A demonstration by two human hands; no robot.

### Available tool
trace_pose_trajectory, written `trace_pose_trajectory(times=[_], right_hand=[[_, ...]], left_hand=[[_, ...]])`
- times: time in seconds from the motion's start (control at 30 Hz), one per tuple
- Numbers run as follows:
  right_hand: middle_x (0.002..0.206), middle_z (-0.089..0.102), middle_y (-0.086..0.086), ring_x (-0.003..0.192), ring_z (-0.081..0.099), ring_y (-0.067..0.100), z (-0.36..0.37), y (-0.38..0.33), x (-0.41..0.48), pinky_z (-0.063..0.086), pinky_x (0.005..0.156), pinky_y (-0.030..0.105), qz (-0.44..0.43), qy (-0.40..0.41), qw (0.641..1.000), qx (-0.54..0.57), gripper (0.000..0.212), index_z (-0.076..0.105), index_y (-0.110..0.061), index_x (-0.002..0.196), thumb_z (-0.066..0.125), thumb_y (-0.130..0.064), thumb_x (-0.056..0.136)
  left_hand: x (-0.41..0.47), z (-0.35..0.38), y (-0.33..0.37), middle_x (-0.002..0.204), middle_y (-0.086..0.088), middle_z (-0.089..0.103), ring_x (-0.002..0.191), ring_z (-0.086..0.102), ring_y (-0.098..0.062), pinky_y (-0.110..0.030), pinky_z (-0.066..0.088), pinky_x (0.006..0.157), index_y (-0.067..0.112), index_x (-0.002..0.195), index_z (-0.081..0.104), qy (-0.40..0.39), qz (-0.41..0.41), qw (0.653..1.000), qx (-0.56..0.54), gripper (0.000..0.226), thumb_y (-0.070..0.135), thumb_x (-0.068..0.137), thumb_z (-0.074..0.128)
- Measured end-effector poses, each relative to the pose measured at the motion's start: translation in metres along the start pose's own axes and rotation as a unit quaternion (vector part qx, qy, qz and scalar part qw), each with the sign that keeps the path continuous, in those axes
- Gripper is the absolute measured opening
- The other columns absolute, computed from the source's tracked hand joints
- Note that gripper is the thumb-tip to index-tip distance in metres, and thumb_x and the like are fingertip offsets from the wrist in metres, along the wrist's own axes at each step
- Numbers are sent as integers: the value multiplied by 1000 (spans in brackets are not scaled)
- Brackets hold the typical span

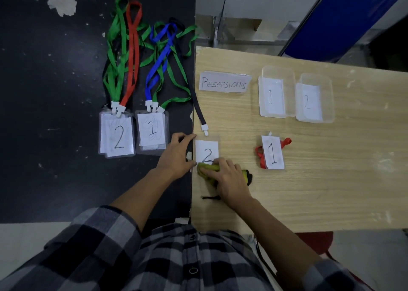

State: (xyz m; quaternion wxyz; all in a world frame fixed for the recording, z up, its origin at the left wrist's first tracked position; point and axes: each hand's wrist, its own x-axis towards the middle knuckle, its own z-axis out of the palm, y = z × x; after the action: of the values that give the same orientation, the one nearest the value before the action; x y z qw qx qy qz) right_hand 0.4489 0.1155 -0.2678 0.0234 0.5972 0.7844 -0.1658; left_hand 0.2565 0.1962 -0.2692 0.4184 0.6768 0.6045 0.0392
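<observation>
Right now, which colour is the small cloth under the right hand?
Yellow-green, the small cloth; head view shows it best.

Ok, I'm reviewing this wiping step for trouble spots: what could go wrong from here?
1. The badge marked 2 lies right at the wooden table's left edge. The cloth held by the right hand might push it over the seam, since only the left hand's fingertips steady it.
2. The black lanyard runs up among the green lanyards, so a shifting badge may tug them.
</observation>
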Motion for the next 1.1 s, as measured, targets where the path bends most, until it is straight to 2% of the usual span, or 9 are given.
trace_pose_trajectory(times=[0.07,0.17,0.3,0.4,0.53,0.7,0.83,1.0,1.1], right_hand=[[121,55,10,100,54,30,-11,3,25,43,77,41,38,9,999,4,62,56,-39,135,64,-4,84],[127,50,9,107,50,31,-24,10,59,37,83,39,90,10,996,20,64,54,-38,139,63,-4,86],[127,51,9,105,50,31,-16,7,45,38,82,40,91,12,996,19,70,51,-38,140,67,-2,82],[117,57,10,94,55,31,-1,3,0,43,73,39,70,24,997,29,70,57,-37,132,72,0,74],[120,57,11,99,56,32,-4,7,-11,47,77,42,37,-1,999,15,69,56,-37,135,71,-2,77],[123,51,10,102,52,31,-29,21,59,43,82,42,111,18,993,31,71,50,-33,141,63,2,81],[137,42,7,111,48,28,-27,18,59,42,90,40,140,1,988,67,72,44,-34,146,61,-1,85],[149,34,0,119,45,27,-19,13,48,43,92,39,163,-3,981,109,76,45,-36,146,62,2,82],[150,34,0,120,45,27,-17,11,43,46,93,41,161,9,977,137,73,49,-35,143,61,3,81]], left_hand=[[0,1,1,146,1,27,113,55,-25,-44,53,96,30,153,31,0,0,1000,5,89,25,80,81],[-1,2,1,145,1,27,112,55,-26,-45,53,95,31,153,30,2,2,1000,9,89,25,80,81],[-1,1,2,145,1,27,111,55,-25,-45,54,94,32,152,31,5,-3,1000,12,89,25,79,81],[-1,0,4,146,1,27,111,55,-25,-44,54,93,32,152,32,5,-9,1000,11,88,25,79,81],[0,0,6,147,0,26,113,55,-26,-44,54,94,32,152,31,0,-17,1000,8,90,24,78,82],[-1,-2,11,147,0,26,113,55,-26,-44,54,93,31,153,28,-4,-30,999,24,92,24,78,82],[3,-7,20,146,-4,25,115,52,-27,-44,53,93,28,156,20,-26,-50,997,48,103,21,75,83],[8,-12,34,137,-5,31,105,56,-28,-42,54,82,23,142,35,-30,-58,996,68,89,12,68,84],[10,-7,39,131,-5,37,106,56,-25,-38,51,88,20,136,40,-18,-100,995,-19,79,14,70,84]])
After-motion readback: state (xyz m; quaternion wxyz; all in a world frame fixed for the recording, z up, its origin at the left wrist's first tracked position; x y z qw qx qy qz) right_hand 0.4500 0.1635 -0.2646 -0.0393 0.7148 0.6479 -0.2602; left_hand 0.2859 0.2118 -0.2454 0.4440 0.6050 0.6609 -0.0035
